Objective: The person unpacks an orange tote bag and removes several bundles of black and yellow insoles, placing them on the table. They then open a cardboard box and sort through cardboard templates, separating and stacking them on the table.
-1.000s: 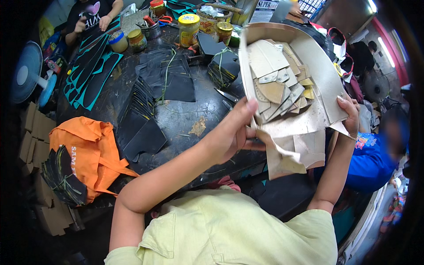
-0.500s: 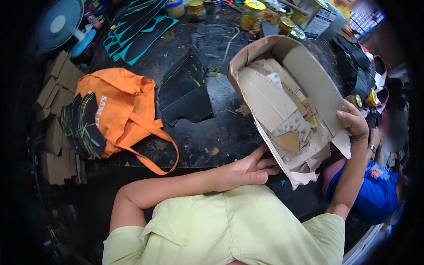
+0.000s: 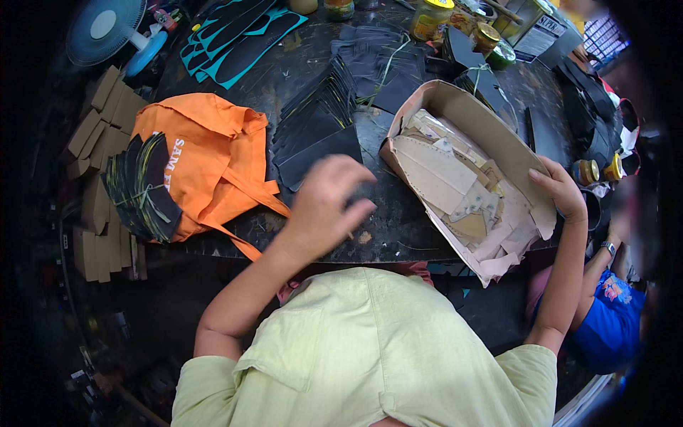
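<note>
My right hand [image 3: 563, 192] grips the right wall of a worn cardboard box [image 3: 491, 117], its thumb over the rim. The box sits slanted at the table's front edge, its torn near end reaching over it. Inside lie cardboard pattern pieces [image 3: 434, 171], some edged with small holes, among scraps. My left hand [image 3: 329, 203], slightly blurred, hovers over the table left of the box, thumb and fingers apart, holding nothing. Just beyond it is a fanned stack of black cut pieces [image 3: 316, 135]. An orange cloth bag [image 3: 203, 156] lies to its left, with a tied black bundle [image 3: 142, 188] on top.
Teal-edged black sheets [image 3: 238, 39] lie at the back left, near a fan [image 3: 107, 28]. Jars [image 3: 430, 18] and a metal can [image 3: 537, 35] stand at the back right. Folded cartons [image 3: 99, 164] are piled at the left. Another person's arm [image 3: 594, 267] is at the right.
My left hand has let go of the box's near side and moved left and up over the table. The box is tilted less toward me; my right hand still holds it.
</note>
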A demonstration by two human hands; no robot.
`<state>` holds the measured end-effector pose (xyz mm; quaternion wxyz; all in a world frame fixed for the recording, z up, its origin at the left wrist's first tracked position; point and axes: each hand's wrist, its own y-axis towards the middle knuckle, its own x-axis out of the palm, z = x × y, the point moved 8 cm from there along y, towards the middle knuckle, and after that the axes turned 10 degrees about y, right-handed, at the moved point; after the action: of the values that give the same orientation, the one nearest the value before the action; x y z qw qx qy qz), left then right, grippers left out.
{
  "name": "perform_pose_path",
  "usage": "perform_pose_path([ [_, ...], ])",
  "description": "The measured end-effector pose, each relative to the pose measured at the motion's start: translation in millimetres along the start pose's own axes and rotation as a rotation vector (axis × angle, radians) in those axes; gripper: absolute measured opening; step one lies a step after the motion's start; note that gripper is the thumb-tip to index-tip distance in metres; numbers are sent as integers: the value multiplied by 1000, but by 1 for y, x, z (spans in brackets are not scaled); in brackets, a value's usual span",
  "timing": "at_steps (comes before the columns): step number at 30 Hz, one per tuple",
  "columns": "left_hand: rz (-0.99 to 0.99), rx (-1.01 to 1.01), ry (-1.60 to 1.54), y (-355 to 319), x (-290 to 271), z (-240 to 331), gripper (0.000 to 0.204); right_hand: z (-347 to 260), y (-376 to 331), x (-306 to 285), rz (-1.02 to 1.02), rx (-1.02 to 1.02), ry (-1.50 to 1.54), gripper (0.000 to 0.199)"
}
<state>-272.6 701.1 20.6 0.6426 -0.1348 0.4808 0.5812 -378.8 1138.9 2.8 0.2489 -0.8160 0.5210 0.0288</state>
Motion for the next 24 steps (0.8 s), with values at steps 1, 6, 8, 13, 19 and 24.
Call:
perform_pose_path([
  [1,25,-91,186,-1,-9,-20,47,1,1,0,8,5,1,52],
  [6,-13,-227,396,1,-7,-73,66,3,4,5,84,-46,-6,49],
  [8,-5,-252,357,2,-4,-82,62,4,1,6,168,-48,-68,49],
  [13,68,-293,135,2,-8,-92,40,-11,-21,18,339,-199,-85,48],
  [19,210,-367,-291,2,-28,-78,20,-51,-61,30,757,-427,-268,49],
  [24,337,-90,-349,21,-70,-4,17,-108,-83,81,634,-598,-62,48],
])
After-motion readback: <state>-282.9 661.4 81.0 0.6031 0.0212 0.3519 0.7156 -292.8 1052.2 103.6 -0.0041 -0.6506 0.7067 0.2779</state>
